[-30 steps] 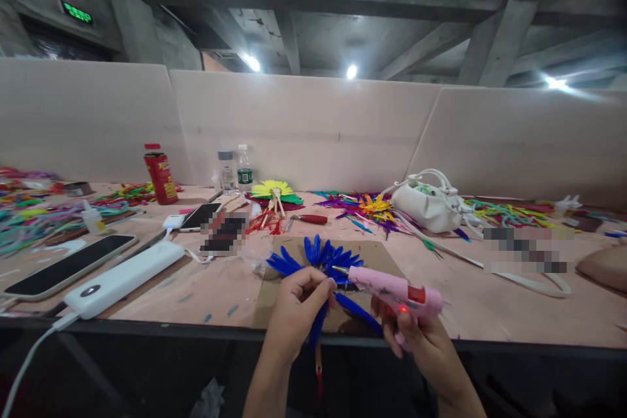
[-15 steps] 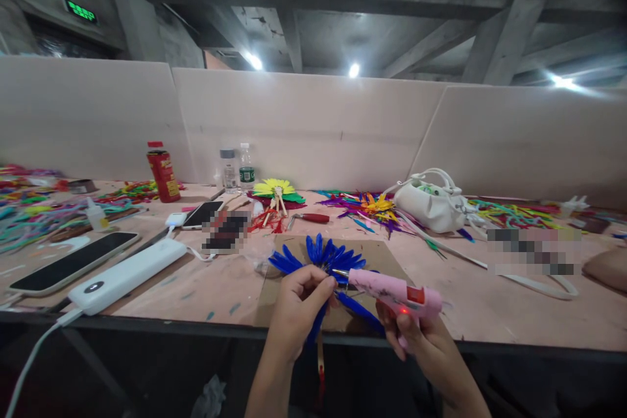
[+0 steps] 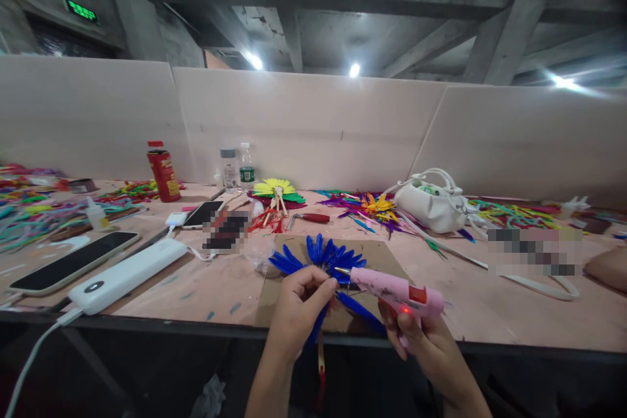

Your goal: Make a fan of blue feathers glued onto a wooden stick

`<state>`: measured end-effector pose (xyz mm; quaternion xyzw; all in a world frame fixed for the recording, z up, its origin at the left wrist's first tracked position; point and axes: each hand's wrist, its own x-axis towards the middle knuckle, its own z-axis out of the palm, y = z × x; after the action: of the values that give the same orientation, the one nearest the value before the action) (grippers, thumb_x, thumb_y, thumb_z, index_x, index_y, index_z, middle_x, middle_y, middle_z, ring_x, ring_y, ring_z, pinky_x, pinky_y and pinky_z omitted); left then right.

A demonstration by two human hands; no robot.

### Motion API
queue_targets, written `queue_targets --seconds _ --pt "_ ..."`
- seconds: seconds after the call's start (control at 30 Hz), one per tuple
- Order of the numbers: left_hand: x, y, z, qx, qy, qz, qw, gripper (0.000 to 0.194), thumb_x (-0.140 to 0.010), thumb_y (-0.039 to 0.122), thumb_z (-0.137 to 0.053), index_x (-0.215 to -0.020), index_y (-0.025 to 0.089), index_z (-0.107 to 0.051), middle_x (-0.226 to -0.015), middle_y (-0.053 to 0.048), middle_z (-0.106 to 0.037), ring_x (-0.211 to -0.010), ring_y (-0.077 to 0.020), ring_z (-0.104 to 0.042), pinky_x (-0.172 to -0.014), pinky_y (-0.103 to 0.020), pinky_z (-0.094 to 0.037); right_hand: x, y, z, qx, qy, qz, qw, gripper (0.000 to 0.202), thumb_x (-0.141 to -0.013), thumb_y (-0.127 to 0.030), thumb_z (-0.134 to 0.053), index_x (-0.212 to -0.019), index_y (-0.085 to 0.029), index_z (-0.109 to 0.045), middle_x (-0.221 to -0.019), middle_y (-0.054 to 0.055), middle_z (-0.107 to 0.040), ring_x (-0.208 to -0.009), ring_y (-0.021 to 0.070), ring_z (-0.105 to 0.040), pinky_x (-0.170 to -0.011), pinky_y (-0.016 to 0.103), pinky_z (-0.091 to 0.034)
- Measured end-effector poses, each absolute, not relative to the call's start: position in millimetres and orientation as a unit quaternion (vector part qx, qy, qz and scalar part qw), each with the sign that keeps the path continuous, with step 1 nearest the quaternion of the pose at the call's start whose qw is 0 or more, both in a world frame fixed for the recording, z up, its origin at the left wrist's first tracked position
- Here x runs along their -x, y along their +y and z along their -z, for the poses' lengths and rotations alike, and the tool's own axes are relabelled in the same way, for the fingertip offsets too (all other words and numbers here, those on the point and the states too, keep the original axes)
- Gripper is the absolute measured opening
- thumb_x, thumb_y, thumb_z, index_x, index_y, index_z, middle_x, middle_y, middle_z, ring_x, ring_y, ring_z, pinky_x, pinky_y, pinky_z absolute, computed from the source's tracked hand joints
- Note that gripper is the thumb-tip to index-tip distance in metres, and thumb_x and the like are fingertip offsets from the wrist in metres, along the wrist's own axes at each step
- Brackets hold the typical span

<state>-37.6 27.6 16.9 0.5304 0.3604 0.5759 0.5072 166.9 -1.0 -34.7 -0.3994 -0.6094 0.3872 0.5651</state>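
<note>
A fan of blue feathers (image 3: 337, 255) spreads over a brown cardboard sheet (image 3: 392, 261) at the table's front edge. My left hand (image 3: 306, 304) is closed in a pinch at the centre of the fan; the pinched part is hidden by the fingers. My right hand (image 3: 416, 333) grips a pink glue gun (image 3: 392, 287) with a red light lit on it. Its metal nozzle points left, close to the left fingertips and the feather centre. Below the left hand a thin wooden stick (image 3: 321, 353) with a red end hangs past the table edge.
A white power bank (image 3: 127, 274) and phone (image 3: 73, 261) lie left. Behind stand a red bottle (image 3: 164, 173) and clear bottles (image 3: 246, 170). A yellow feather piece (image 3: 274, 189), red-handled tool (image 3: 313, 217) and white handbag (image 3: 431, 206) sit farther back. Another person's arm (image 3: 605, 268) shows right.
The glue gun has shifted very slightly to the right with my right hand. My left hand keeps its pinch in almost the same place.
</note>
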Motion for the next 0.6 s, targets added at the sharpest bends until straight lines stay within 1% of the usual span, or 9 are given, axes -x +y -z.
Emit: queue_targets --seconds 0.13,0.27,0.43,0.6 --pt "37.7 27.7 -17.4 -0.532 0.364 -0.575 0.503 0.032 -0.077 0.043 -0.081 -0.064 0.018 -0.064 -0.053 0.002 -0.062 -0.048 -0.0106 -0.05 -0.047 -0.02 -0.036 -166.6 -1.1 33.4 0.404 -0.608 -0.384 0.565 0.053 -0.092 -0.072 -0.056 -0.082 -0.02 -0.057 -0.061 -0.004 -0.049 -0.046 0.0107 -0.041 -0.05 0.028 -0.025" --pt "38.1 27.6 -17.2 -0.535 0.369 -0.569 0.504 0.032 -0.077 0.043 -0.08 -0.065 0.019 -0.063 -0.053 0.002 -0.06 -0.048 -0.0108 -0.049 -0.046 -0.02 -0.036 -166.8 -1.0 33.1 0.41 -0.607 -0.379 0.565 0.055 -0.092 -0.074 -0.055 -0.081 -0.02 -0.057 -0.068 -0.001 -0.054 -0.046 0.0099 -0.041 -0.05 0.028 -0.025" --pt "38.3 27.5 -16.5 -0.538 0.365 -0.569 0.504 0.031 -0.078 0.042 -0.079 -0.065 0.019 -0.063 -0.053 0.003 -0.06 -0.047 -0.0103 -0.047 -0.045 -0.02 -0.035 -167.6 -0.6 33.2 0.402 -0.616 -0.377 0.562 0.053 -0.094 -0.072 -0.053 -0.081 -0.021 -0.056 -0.059 -0.004 -0.047 -0.046 0.011 -0.04 -0.051 0.028 -0.025" --pt "37.8 26.9 -16.9 -0.538 0.36 -0.573 0.503 0.031 -0.079 0.04 -0.08 -0.064 0.018 -0.063 -0.051 0.003 -0.061 -0.047 -0.0096 -0.048 -0.047 -0.019 -0.035 -167.5 0.0 34.0 0.399 -0.613 -0.37 0.572 0.051 -0.095 -0.07 -0.054 -0.082 -0.02 -0.056 -0.065 -0.002 -0.053 -0.046 0.0104 -0.041 -0.05 0.028 -0.024"
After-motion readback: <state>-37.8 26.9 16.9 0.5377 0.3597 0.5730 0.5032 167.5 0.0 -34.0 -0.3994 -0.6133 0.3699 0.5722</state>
